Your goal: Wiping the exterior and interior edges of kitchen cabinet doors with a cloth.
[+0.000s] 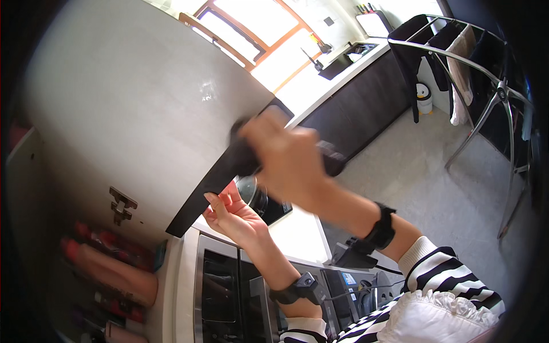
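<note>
A black strip (pixel 201 201) runs along the edge of a pale cabinet door (pixel 141 98), which stands open with a metal hinge (pixel 122 205) on its inner face. My left hand (pixel 233 212) touches the strip's lower part with its thumb, the fingers behind the edge. Above it, my right hand (pixel 285 158) is blurred by motion and closed around a black tool (pixel 332 158), whose kind is unclear. The tool's dark front end lies against or just over the strip; the blur hides whether they touch.
Inside the cabinet at lower left are pink and red containers (pixel 120 274). Beneath the door are a built-in oven (pixel 218 283) and a pale countertop (pixel 300 233) with a glass-lidded pot. A folding drying rack (pixel 502 90) with clothes stands at the right, near a penguin-shaped bin (pixel 423 98).
</note>
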Tool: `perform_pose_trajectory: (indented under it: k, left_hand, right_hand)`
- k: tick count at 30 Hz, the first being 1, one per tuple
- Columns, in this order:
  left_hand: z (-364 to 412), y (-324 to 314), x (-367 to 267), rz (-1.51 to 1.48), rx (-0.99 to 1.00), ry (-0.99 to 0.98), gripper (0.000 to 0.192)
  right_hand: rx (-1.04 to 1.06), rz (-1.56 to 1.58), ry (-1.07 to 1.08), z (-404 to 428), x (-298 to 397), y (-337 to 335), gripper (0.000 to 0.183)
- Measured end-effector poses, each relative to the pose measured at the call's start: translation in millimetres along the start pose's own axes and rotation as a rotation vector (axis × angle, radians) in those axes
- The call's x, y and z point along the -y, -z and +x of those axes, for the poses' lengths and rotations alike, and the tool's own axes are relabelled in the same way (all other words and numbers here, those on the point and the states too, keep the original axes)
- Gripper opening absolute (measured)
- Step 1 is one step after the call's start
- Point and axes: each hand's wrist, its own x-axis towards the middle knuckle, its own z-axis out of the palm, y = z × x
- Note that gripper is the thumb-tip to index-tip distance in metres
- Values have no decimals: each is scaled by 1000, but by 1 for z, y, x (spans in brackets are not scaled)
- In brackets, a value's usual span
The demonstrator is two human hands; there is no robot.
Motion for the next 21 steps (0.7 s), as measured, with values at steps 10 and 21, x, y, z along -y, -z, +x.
perform_pose_trajectory:
  k: [10,21]
  left_hand:
    - [4,10,2,14,-51,-28,29]
    - [12,25,19,8,-65,44,20]
  right_hand:
    - [-81,31,-11,6,-18,13,40]
    - [142,-157,386,-1,12,-25,15]
